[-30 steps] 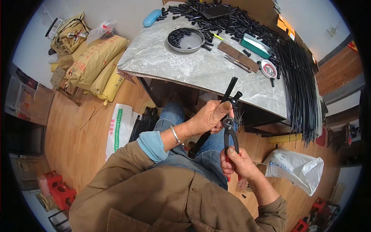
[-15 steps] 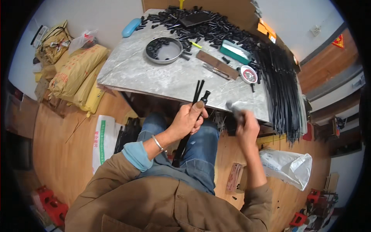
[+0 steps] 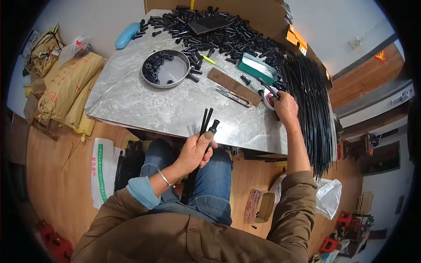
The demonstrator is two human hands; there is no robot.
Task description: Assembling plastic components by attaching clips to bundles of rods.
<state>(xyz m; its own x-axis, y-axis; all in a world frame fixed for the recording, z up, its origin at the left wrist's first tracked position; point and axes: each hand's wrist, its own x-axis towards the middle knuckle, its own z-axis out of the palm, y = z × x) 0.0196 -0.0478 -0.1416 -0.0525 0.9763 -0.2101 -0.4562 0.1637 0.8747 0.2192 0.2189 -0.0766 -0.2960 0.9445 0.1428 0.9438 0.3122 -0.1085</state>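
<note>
My left hand (image 3: 197, 150) is closed over my lap, in front of the table edge. Two thin black rods (image 3: 206, 121) rise from its grip, with a short black tubular fitting (image 3: 214, 126) under the thumb. At the table's right side my right hand (image 3: 286, 107) is closed on a slim dark tool (image 3: 268, 89), whose exact kind I cannot make out. That tool slants over a small white cup (image 3: 267, 100), which my fingers partly hide. Close by are a pair of metal snips (image 3: 234, 96) and a flat brown bar (image 3: 234, 87).
Black fittings (image 3: 245, 35) heap along the back of the table (image 3: 127, 96). A round metal pan (image 3: 144, 78) holds several more. Beyond the brown bar stands a green box (image 3: 245, 68). Long black rods (image 3: 311, 101) hang over the right edge. Stuffed sacks (image 3: 70, 87) lie at the left.
My right hand has moved forward from beside the table edge to the white cup, carrying the slim tool. My left hand keeps its grip on the rods and fitting. The view has shifted slightly.
</note>
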